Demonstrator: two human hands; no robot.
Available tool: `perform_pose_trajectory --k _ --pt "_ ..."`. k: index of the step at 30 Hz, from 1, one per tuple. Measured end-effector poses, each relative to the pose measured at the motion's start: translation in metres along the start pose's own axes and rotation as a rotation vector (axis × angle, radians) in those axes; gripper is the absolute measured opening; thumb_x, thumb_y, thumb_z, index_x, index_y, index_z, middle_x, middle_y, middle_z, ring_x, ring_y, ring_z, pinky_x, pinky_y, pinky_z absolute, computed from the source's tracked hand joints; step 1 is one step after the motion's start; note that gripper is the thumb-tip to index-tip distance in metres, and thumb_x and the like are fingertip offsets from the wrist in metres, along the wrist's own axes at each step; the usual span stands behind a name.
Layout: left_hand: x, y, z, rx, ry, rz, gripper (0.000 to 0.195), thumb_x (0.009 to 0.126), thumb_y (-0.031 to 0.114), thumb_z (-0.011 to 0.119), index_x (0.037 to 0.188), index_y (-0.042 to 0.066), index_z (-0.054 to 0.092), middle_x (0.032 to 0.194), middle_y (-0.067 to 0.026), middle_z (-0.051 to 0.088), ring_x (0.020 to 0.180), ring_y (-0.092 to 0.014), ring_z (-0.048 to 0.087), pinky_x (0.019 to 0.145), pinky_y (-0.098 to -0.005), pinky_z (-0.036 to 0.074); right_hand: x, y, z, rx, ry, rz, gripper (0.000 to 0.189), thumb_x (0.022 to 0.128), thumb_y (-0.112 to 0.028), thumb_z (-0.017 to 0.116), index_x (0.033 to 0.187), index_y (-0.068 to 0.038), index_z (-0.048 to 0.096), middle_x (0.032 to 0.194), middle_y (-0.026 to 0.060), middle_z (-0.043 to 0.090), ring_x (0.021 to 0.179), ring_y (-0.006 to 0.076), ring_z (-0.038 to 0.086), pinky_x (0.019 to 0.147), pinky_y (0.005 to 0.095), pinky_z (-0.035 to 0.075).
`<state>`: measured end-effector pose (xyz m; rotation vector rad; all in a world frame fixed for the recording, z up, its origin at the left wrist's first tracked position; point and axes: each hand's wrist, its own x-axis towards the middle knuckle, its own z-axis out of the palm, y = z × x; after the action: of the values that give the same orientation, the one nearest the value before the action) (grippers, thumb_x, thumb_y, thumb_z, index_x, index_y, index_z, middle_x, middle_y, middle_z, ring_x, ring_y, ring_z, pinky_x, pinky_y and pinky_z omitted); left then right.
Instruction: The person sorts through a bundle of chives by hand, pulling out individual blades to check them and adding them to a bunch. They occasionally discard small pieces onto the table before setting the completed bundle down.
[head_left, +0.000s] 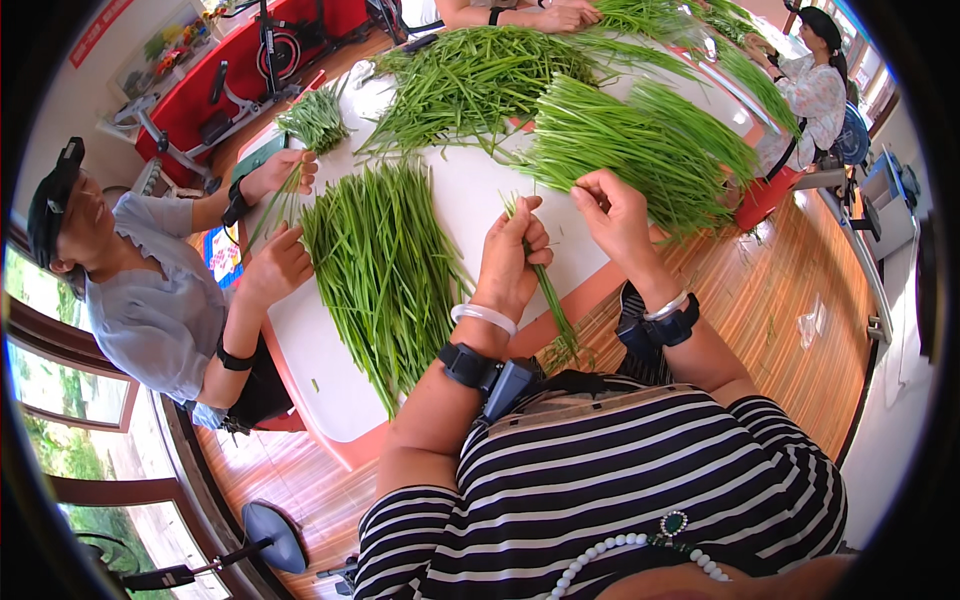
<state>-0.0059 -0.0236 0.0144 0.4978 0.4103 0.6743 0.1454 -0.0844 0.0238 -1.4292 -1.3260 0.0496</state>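
Note:
A small bunch of green garlic chives (553, 304) is gripped in my left hand (510, 259); its pale ends poke out above the thumb and the leaves hang past the table edge towards my lap. My right hand (616, 217) is raised a little to the right, fingers curled and thumb near the index finger. Whether anything small sits between those fingertips is unclear. Just beyond it lies a thick pile of chives (622, 135), pale ends towards the left. Left of my left hand, a neat flat stack of chives (386, 277) lies on the white tabletop (480, 195).
A co-worker (165, 285) at my left holds a few chives in both hands. A loose chive heap (480, 82) and a smaller bundle (315, 118) lie farther back. Other people sit at the far side and far right. An exercise bike (277, 52) stands behind the table.

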Motion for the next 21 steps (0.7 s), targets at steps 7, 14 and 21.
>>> perform_pose_trajectory --k 7,14,21 --pt "-0.002 0.008 0.000 0.162 0.132 0.003 0.023 0.100 0.025 0.051 0.103 0.003 0.057 0.058 0.0056 0.038 0.046 -0.004 0.025 0.041 -0.0194 0.020 -0.007 -0.001 -0.005 0.195 -0.002 0.175 0.008 0.090 -0.007 0.065 0.089 0.000 0.061 0.068 -0.0014 0.059 0.059 0.0038 0.051 0.054 0.0205 0.042" --pt "0.004 0.010 -0.016 -0.130 -0.078 -0.117 0.034 0.101 0.031 0.048 0.124 0.006 0.049 0.075 -0.0005 0.052 0.055 -0.006 0.034 0.040 -0.0179 0.023 -0.015 -0.019 -0.010 0.258 -0.122 0.203 0.008 0.090 -0.006 0.064 0.090 0.001 0.061 0.070 -0.0014 0.059 0.060 0.0035 0.050 0.054 0.0197 0.041" --pt "0.002 0.014 -0.008 0.030 -0.113 -0.050 0.027 0.100 0.023 0.050 0.120 0.006 0.055 0.075 0.0018 0.051 0.056 -0.005 0.033 0.041 -0.0158 0.024 -0.024 -0.020 -0.013 0.303 -0.199 0.232 0.007 0.090 -0.005 0.063 0.092 0.001 0.060 0.072 -0.0009 0.059 0.061 0.0034 0.051 0.055 0.0191 0.041"
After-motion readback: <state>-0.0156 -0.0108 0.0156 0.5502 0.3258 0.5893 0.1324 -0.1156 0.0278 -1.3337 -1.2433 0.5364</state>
